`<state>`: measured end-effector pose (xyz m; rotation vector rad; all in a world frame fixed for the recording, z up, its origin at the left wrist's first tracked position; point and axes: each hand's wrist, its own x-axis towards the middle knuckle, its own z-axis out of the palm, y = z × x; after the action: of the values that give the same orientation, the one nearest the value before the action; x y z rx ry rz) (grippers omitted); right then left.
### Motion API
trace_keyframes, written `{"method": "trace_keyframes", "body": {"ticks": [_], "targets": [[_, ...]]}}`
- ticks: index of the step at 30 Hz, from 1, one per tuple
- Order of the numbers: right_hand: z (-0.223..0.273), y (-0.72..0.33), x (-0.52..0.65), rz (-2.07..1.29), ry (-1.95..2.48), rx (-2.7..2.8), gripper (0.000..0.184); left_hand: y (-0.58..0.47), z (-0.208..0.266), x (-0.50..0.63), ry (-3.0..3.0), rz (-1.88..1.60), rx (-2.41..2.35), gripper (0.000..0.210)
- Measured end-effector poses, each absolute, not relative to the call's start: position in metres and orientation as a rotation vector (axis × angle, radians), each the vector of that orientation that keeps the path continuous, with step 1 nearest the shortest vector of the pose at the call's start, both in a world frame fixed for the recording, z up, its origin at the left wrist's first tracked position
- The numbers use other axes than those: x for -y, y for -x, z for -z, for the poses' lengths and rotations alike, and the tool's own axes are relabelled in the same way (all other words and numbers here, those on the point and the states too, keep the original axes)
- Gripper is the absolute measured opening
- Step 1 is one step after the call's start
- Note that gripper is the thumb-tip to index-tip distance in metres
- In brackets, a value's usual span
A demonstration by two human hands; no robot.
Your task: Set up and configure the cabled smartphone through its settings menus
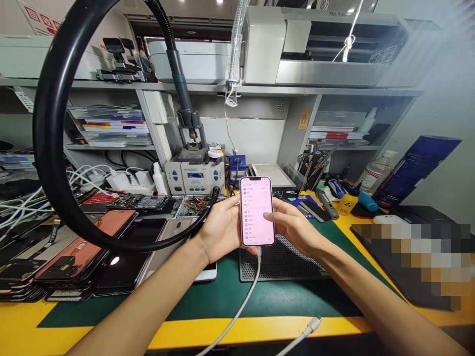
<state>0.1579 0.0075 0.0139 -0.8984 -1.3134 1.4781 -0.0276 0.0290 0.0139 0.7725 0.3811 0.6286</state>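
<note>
A smartphone (256,227) is held upright over the bench, its lit screen showing a pinkish list menu. My left hand (222,230) grips it from the left side and behind, fingers wrapped under its lower edge. On the other side, my right hand (295,225) has its thumb on the right part of the screen, with the other fingers partly hidden behind the phone. A white charging cable (256,277) is plugged into the phone's bottom end and hangs down toward the bench's front edge. Below the phone lies a black perforated pad (282,264).
Stacked phones and screens (129,257) fill the left side of the green mat (297,299). Behind stands a hot air station (195,175) with its thick black hose (55,163) looping in front. Bottles, tweezers and a yellow bottle (348,201) are at right. Another cable end (313,325) lies in front.
</note>
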Motion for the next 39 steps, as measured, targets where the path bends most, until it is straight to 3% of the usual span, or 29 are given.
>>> {"method": "trace_keyframes", "body": {"ticks": [19,30,39], "targets": [[-0.0088,-0.1623,-0.0106,-1.382,0.898,1.449,0.053,0.0283,-0.0154,-0.0290,-0.778,-0.617,-0.388,0.059],[-0.0140,-0.1591,-0.0062,-1.472,0.920,1.334,0.038,0.0264,-0.0148,-0.0287,-0.774,-0.626,-0.391,0.057],[-0.0140,-0.1580,-0.0070,-1.462,0.913,1.319,0.038,0.0280,-0.0134,-0.0298,-0.772,-0.624,-0.366,0.060]]}}
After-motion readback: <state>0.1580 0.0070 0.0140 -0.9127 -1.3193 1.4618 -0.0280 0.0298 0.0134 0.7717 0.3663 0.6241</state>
